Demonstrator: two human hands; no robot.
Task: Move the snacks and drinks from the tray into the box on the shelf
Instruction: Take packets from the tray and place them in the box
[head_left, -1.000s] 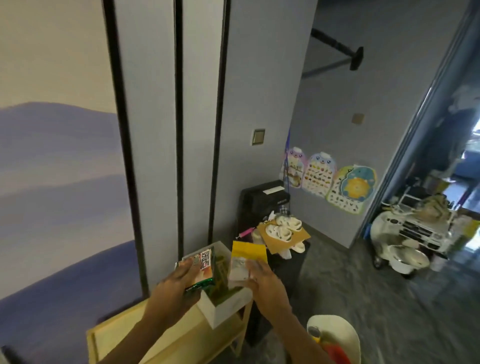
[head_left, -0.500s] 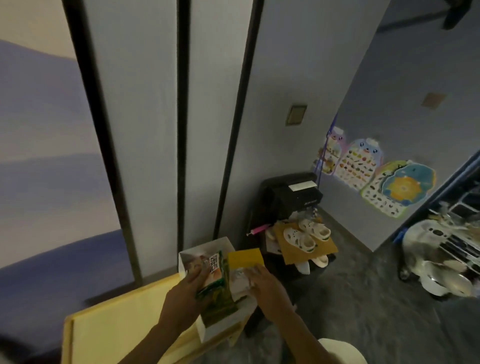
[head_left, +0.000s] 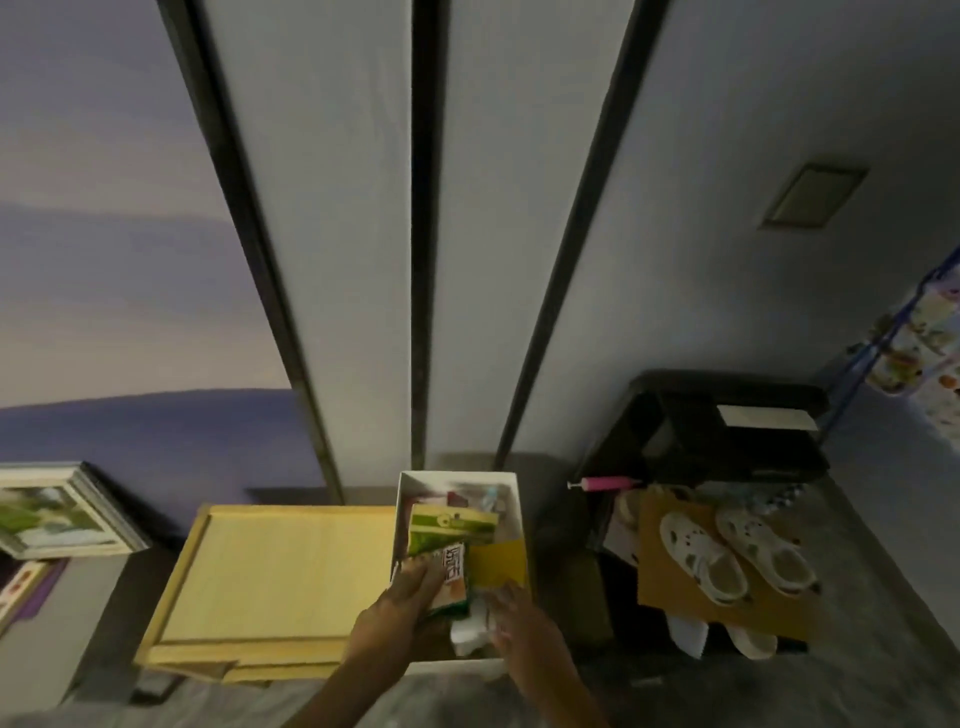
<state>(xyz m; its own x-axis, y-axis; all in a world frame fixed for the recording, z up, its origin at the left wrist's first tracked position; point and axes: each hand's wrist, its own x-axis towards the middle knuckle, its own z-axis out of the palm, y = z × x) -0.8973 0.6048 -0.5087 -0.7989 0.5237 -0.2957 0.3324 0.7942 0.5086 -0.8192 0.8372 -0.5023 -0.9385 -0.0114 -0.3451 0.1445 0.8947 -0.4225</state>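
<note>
A white open box (head_left: 511, 499) stands on the right end of a yellow wooden shelf (head_left: 275, 571). Inside it lie a green drink carton (head_left: 449, 532) and other small packs at the far end. My left hand (head_left: 400, 603) reaches into the box's near end, fingers closed on an orange-and-white snack packet (head_left: 453, 569). My right hand (head_left: 511, 618) is beside it, holding a yellow-topped packet (head_left: 496, 564) that lies down inside the box. The tray is out of view.
A black unit (head_left: 727, 426) stands to the right of the shelf, with a pink pump (head_left: 605, 484) and white shoes (head_left: 737, 551) on cardboard in front. A framed picture (head_left: 57, 512) rests at the left. Wall panels rise close behind the shelf.
Both hands have lowered their packets from above the box down into it. The camera has tilted down and moved closer over the shelf.
</note>
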